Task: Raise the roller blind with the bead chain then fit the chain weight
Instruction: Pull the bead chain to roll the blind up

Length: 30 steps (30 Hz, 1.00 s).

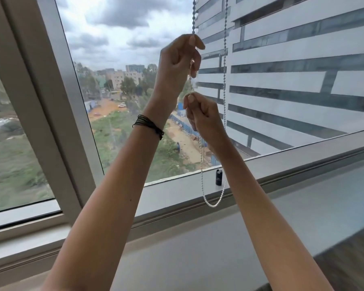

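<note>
A white bead chain (pixel 224 66) hangs in a loop in front of the window, its bottom curve (pixel 213 204) level with the sill. My left hand (pixel 178 64) is raised and pinches the left strand of the chain between thumb and fingers. Just below it, my right hand (pixel 203 118) is closed around the same strand. The right strand hangs free. A small dark chain weight (pixel 219 177) stands upright on the window frame's lower ledge, beside the loop and apart from it. The roller blind itself is out of view above.
The grey window frame (pixel 282 162) runs across below the glass, with a thick upright mullion (pixel 57 114) to the left. A pale sill (pixel 219 248) lies under my forearms. Outside are a striped building and the ground far below.
</note>
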Each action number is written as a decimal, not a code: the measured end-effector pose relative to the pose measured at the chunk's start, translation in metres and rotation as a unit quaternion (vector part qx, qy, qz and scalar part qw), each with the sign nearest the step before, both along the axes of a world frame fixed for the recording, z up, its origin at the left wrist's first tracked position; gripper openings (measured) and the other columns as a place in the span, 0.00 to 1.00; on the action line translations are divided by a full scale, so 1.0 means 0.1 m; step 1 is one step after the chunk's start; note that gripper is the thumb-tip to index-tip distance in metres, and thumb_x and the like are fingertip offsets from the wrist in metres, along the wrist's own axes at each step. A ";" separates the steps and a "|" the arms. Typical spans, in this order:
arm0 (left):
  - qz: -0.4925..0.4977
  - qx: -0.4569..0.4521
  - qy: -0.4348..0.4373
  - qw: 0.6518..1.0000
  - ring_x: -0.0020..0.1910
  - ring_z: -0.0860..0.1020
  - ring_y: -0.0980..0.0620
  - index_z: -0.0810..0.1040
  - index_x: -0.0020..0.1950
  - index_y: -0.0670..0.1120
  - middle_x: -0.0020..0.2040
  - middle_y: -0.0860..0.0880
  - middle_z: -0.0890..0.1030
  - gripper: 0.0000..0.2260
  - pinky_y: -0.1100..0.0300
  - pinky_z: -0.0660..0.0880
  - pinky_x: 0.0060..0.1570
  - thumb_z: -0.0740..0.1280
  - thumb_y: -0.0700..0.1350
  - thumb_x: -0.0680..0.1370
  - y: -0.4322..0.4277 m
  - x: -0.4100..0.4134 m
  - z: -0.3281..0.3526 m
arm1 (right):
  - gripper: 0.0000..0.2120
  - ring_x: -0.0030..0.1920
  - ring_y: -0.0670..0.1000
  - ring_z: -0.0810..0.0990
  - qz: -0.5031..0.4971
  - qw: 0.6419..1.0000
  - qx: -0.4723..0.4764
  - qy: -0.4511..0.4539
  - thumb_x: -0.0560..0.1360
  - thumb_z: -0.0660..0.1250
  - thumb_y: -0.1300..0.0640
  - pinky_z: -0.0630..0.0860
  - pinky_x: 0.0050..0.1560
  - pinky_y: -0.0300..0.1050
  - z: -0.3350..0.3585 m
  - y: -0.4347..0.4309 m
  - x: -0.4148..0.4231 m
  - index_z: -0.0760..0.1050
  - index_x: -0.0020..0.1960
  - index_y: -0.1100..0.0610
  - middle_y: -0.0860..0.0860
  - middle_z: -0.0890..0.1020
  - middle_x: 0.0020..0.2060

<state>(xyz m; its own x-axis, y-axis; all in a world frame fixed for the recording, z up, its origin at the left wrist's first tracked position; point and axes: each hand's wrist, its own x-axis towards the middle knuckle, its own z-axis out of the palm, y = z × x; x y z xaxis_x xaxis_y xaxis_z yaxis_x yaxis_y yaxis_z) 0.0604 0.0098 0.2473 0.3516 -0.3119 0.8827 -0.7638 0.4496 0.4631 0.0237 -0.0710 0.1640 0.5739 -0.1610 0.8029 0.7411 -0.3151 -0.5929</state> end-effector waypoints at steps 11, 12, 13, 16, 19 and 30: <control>0.006 0.059 0.053 0.997 0.22 0.70 0.61 0.73 0.45 0.43 0.27 0.55 0.75 0.10 0.70 0.67 0.28 0.55 0.34 0.81 0.07 0.35 -0.92 | 0.15 0.23 0.40 0.60 -0.007 0.993 0.018 0.119 0.81 0.52 0.63 0.58 0.24 0.29 -0.87 0.06 0.11 0.69 0.37 0.59 0.43 0.65 0.23; 0.014 0.067 0.056 0.996 0.22 0.70 0.60 0.73 0.44 0.44 0.27 0.56 0.75 0.10 0.69 0.68 0.29 0.55 0.35 0.81 0.07 0.39 -1.02 | 0.15 0.23 0.40 0.60 -0.007 0.991 0.018 0.129 0.81 0.52 0.63 0.58 0.24 0.29 -0.95 0.07 0.12 0.69 0.37 0.59 0.45 0.64 0.24; 0.018 0.073 0.058 0.995 0.22 0.70 0.59 0.73 0.43 0.45 0.27 0.56 0.76 0.11 0.69 0.68 0.29 0.55 0.36 0.81 0.07 0.41 -1.11 | 0.15 0.23 0.40 0.60 -0.008 0.990 0.017 0.138 0.81 0.52 0.63 0.59 0.24 0.29 -1.03 0.08 0.12 0.68 0.37 0.59 0.47 0.63 0.24; 0.012 0.080 0.070 0.994 0.23 0.70 0.60 0.72 0.42 0.47 0.27 0.55 0.77 0.12 0.69 0.69 0.29 0.55 0.35 0.80 0.06 0.42 -1.34 | 0.14 0.22 0.41 0.61 -0.018 0.987 0.011 0.157 0.81 0.52 0.64 0.59 0.23 0.29 -1.24 0.07 0.12 0.68 0.38 0.59 0.43 0.65 0.22; -0.003 0.088 0.085 0.992 0.24 0.71 0.59 0.73 0.42 0.47 0.29 0.56 0.76 0.12 0.68 0.69 0.29 0.55 0.36 0.80 0.05 0.39 -1.55 | 0.14 0.22 0.40 0.63 -0.019 0.983 0.013 0.182 0.81 0.52 0.64 0.60 0.23 0.28 -1.41 0.06 0.06 0.68 0.37 0.59 0.41 0.67 0.21; -0.008 0.091 0.100 0.991 0.27 0.73 0.57 0.74 0.41 0.49 0.32 0.58 0.76 0.12 0.65 0.70 0.32 0.57 0.38 0.80 -0.09 0.19 -1.76 | 0.13 0.21 0.42 0.65 -0.107 0.970 -0.054 0.210 0.81 0.54 0.63 0.61 0.25 0.29 -1.47 -0.24 -0.19 0.71 0.40 0.62 0.49 0.66 0.23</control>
<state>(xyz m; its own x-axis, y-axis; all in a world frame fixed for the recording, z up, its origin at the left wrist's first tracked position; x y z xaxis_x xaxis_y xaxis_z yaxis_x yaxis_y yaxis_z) 0.0798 0.0006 0.0712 0.5074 -0.4662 0.7247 -0.6418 0.3568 0.6788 0.0048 -0.0948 0.0170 0.8174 -0.2401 0.5237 0.3516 -0.5121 -0.7837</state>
